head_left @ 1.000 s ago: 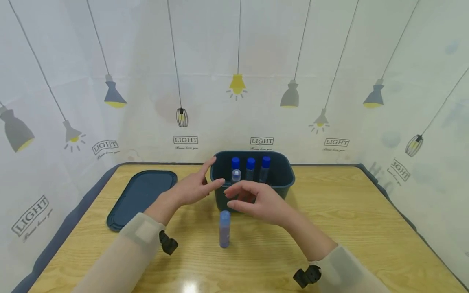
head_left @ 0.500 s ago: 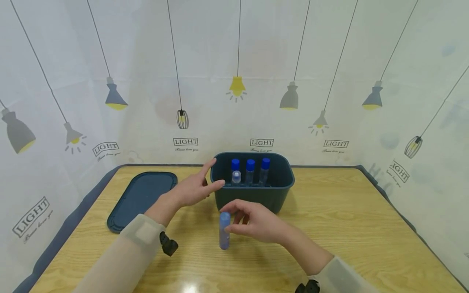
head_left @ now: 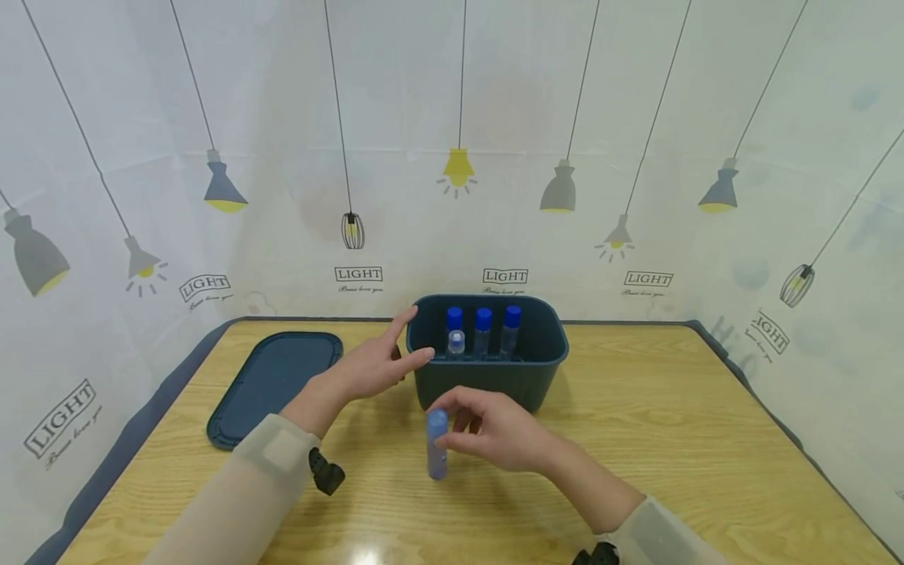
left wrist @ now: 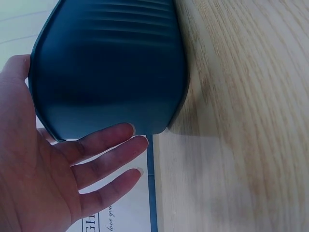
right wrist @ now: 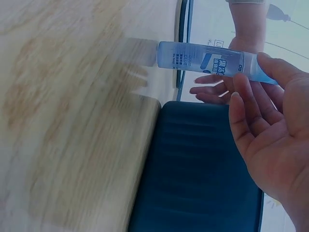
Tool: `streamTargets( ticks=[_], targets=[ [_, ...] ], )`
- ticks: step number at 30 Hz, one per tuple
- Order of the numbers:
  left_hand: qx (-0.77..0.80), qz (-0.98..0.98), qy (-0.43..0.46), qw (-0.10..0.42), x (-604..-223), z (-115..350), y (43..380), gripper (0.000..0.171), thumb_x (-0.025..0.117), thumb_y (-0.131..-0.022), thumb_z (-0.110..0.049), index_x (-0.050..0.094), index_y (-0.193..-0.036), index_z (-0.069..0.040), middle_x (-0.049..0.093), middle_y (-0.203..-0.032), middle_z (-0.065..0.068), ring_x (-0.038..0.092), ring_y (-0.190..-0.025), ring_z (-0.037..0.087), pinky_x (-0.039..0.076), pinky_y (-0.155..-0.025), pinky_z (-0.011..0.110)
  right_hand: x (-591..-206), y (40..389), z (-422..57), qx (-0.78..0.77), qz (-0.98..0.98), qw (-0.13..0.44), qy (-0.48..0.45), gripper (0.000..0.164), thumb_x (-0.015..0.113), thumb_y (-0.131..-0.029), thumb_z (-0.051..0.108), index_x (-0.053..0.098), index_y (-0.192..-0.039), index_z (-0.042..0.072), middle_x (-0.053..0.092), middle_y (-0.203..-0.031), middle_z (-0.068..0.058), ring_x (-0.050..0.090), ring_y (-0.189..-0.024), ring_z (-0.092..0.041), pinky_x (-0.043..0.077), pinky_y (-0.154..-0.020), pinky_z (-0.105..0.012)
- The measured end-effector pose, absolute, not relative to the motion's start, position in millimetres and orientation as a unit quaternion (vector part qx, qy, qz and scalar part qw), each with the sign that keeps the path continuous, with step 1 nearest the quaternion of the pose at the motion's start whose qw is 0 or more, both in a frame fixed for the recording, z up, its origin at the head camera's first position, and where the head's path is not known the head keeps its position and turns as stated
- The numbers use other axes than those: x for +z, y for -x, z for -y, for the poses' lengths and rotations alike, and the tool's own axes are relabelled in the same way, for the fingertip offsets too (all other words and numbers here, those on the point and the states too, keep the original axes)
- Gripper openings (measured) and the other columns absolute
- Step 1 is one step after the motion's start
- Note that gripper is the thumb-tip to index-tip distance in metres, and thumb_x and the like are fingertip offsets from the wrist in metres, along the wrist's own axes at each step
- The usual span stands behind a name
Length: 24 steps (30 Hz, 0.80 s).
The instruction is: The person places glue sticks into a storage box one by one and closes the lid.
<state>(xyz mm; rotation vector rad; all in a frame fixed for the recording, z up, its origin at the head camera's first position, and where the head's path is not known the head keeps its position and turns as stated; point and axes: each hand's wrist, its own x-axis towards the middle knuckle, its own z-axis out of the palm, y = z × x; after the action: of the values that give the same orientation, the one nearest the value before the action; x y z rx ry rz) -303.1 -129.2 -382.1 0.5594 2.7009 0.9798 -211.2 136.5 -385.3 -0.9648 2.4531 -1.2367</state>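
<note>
A translucent blue bottle of liquid glue (right wrist: 200,59) stands nearly upright in front of the dark teal bin (head_left: 487,386). My right hand (head_left: 497,430) pinches it near its top between thumb and fingers; its base is at the tabletop or close over it. The left hand (head_left: 370,365) rests against the bin's left end, thumb and index finger at the rim. In the left wrist view the other fingers (left wrist: 116,154) lie straight beside the bin's wall. Inside the bin stand several bottles: three with blue caps (head_left: 483,319) and a clear-topped one (head_left: 456,343) nearer the front.
On the left of the wooden table (head_left: 671,439) lies a flat dark blue lid (head_left: 275,388). Behind the bin, a white cloth backdrop (head_left: 410,157) printed with lamps closes off the back and sides.
From above the bin's front edge, my right hand has come down toward me and taken hold of the glue bottle, which has shifted slightly right. The left hand stays at the bin.
</note>
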Motion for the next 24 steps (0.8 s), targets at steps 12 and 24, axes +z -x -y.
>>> streamTargets(
  ticks=[12,24],
  targets=[
    [0.338,-0.914,-0.193,0.114,-382,130,304,0.1,0.052,-0.101,-0.082,-0.003,-0.176,-0.045,0.077,-0.116,0.017,0.074,-0.098,0.03,0.057,-0.081,0.041,-364,209,-160,-0.434,-0.837,0.035,0.332,0.033,0.081,-0.102,0.019,0.072,-0.133,0.017,0.076,-0.105,0.002,0.07,-0.085,-0.011,0.06,-0.077,-0.029],
    [0.339,-0.912,-0.196,0.119,-385,130,306,0.1,0.052,-0.101,-0.083,-0.004,-0.176,-0.047,0.077,-0.115,0.016,0.075,-0.1,0.033,0.057,-0.08,0.041,-326,217,-187,-0.437,-0.833,-0.093,0.328,0.038,0.08,-0.1,0.007,0.067,-0.136,0.009,0.072,-0.103,-0.003,0.07,-0.083,-0.011,0.06,-0.075,-0.029]
  ],
)
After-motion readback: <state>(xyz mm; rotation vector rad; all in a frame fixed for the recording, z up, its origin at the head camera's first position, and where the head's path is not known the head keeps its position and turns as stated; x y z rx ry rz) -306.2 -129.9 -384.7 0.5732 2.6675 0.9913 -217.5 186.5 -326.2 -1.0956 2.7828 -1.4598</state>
